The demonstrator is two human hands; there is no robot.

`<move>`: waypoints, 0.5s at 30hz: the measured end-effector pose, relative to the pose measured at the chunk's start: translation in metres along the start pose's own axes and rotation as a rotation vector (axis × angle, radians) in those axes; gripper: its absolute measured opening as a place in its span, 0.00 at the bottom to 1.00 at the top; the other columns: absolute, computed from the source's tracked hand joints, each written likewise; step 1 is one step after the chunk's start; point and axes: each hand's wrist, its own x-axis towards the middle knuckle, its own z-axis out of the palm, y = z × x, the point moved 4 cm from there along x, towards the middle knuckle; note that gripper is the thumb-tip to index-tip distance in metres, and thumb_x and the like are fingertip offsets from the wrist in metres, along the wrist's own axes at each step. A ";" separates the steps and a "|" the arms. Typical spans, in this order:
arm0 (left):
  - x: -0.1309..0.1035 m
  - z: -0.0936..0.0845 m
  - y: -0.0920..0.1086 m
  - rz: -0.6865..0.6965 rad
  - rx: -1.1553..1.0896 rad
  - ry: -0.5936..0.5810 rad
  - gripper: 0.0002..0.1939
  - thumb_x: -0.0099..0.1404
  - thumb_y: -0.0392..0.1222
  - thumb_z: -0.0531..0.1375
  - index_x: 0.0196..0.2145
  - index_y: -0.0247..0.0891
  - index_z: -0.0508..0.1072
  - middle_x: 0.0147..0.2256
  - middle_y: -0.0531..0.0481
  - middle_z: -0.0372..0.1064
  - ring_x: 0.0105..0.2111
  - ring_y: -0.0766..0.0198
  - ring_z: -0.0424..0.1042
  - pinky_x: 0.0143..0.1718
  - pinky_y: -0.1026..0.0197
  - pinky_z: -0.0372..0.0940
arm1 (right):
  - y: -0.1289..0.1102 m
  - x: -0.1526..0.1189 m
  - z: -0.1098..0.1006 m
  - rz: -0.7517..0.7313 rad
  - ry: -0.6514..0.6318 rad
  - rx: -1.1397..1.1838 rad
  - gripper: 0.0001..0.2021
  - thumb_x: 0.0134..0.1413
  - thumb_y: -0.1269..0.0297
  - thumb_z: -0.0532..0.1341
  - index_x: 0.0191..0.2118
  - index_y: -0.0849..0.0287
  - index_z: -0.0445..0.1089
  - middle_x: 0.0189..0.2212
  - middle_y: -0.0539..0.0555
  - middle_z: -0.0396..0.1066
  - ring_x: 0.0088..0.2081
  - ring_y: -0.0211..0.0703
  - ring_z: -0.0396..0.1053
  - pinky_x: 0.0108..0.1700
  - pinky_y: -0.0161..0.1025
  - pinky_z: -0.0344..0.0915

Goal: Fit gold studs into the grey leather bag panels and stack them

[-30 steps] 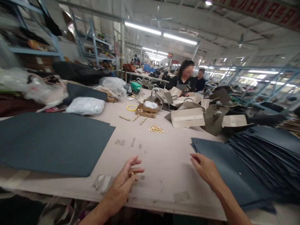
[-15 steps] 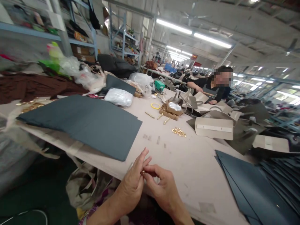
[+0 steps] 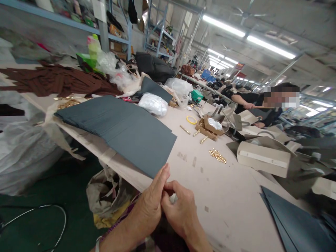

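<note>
My left hand is raised at the table's near edge, its fingers held together and pointing up, its palm turned to the right. Against that palm my right hand presses the tips of its thumb and index finger in a pinch. Whatever lies between the hands is hidden. A stack of dark grey-green sheets lies just beyond them to the left. Small gold pieces form a pile farther up on the right, and short gold rows lie left of it.
An open cardboard box and a yellow ring are farther back. Dark sheets lie at right. Brown strips cover the far left. Across the table a person in black handles beige pieces.
The view has swung left, so the surroundings sit farther right. My hands have drawn closer together, and the small gold-coloured piece seen between them earlier is now hidden.
</note>
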 end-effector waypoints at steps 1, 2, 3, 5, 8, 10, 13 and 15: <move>0.000 -0.002 -0.002 -0.001 -0.002 0.009 0.30 0.71 0.34 0.41 0.66 0.56 0.37 0.68 0.47 0.44 0.63 0.55 0.56 0.62 0.45 0.57 | 0.000 0.002 0.003 0.008 -0.001 0.009 0.11 0.47 0.75 0.56 0.32 0.58 0.74 0.27 0.49 0.76 0.28 0.37 0.73 0.34 0.32 0.66; 0.000 -0.004 -0.004 -0.005 -0.010 0.019 0.30 0.71 0.35 0.40 0.66 0.56 0.38 0.68 0.48 0.44 0.63 0.55 0.55 0.62 0.45 0.57 | 0.000 0.005 0.006 0.015 -0.004 0.015 0.10 0.47 0.75 0.56 0.32 0.58 0.74 0.27 0.48 0.76 0.28 0.37 0.73 0.34 0.32 0.66; 0.000 -0.005 -0.005 -0.017 -0.026 0.028 0.30 0.71 0.35 0.41 0.66 0.56 0.39 0.68 0.48 0.44 0.63 0.56 0.55 0.62 0.45 0.57 | 0.000 0.007 0.009 0.020 -0.005 0.019 0.10 0.47 0.75 0.56 0.32 0.58 0.74 0.26 0.48 0.76 0.28 0.37 0.72 0.34 0.32 0.65; 0.002 -0.009 -0.005 -0.068 -0.082 0.051 0.29 0.71 0.36 0.41 0.66 0.56 0.40 0.67 0.48 0.45 0.63 0.57 0.55 0.62 0.46 0.57 | -0.001 0.011 0.016 0.027 0.000 0.020 0.09 0.48 0.74 0.56 0.31 0.58 0.73 0.26 0.48 0.75 0.28 0.38 0.72 0.34 0.33 0.65; 0.004 -0.018 -0.006 -0.208 -0.238 0.128 0.28 0.70 0.37 0.43 0.65 0.51 0.43 0.66 0.46 0.50 0.62 0.59 0.58 0.63 0.48 0.55 | -0.002 0.018 0.029 0.054 -0.011 0.061 0.07 0.51 0.73 0.56 0.31 0.59 0.70 0.27 0.50 0.74 0.29 0.38 0.71 0.34 0.33 0.65; 0.003 -0.028 -0.009 -0.319 -0.358 0.213 0.27 0.68 0.38 0.46 0.64 0.47 0.49 0.64 0.45 0.55 0.61 0.60 0.58 0.64 0.49 0.52 | -0.003 0.023 0.038 0.064 -0.079 0.145 0.08 0.55 0.70 0.55 0.34 0.59 0.71 0.30 0.51 0.74 0.32 0.38 0.71 0.36 0.33 0.65; -0.003 -0.051 -0.017 -0.454 -0.529 0.369 0.25 0.65 0.42 0.53 0.59 0.43 0.58 0.59 0.44 0.63 0.57 0.59 0.64 0.61 0.53 0.56 | -0.002 0.040 0.047 0.018 -0.153 0.204 0.10 0.61 0.67 0.54 0.38 0.58 0.73 0.32 0.51 0.74 0.33 0.38 0.71 0.37 0.33 0.65; -0.011 -0.068 -0.022 -0.525 -0.588 0.493 0.25 0.60 0.44 0.58 0.56 0.42 0.64 0.53 0.44 0.68 0.47 0.59 0.72 0.52 0.56 0.65 | 0.002 0.059 0.048 -0.074 -0.120 0.113 0.10 0.62 0.66 0.54 0.37 0.57 0.73 0.30 0.51 0.73 0.32 0.38 0.70 0.36 0.33 0.64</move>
